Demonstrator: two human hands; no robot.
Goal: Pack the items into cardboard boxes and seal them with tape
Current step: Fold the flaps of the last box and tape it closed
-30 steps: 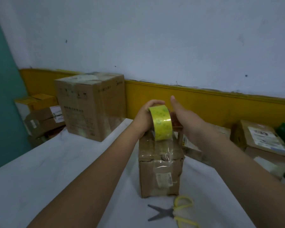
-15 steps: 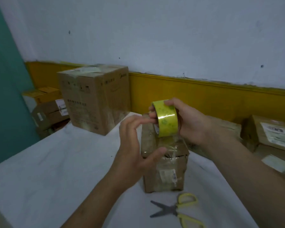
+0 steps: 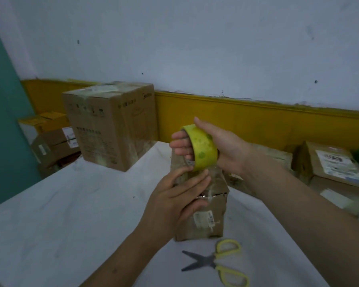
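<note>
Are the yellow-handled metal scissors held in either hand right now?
No, the yellow-handled metal scissors lie open on the white table while the right hand grips the yellow tape roll.

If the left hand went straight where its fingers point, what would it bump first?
Probably the tape roll, which the right hand holds over the small box. The fingers of the left hand point at its lower edge, nearly touching.

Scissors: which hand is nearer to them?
Left. The left hand rests on the small box just behind the scissors; the right hand is farther back and higher, holding the tape roll.
</note>
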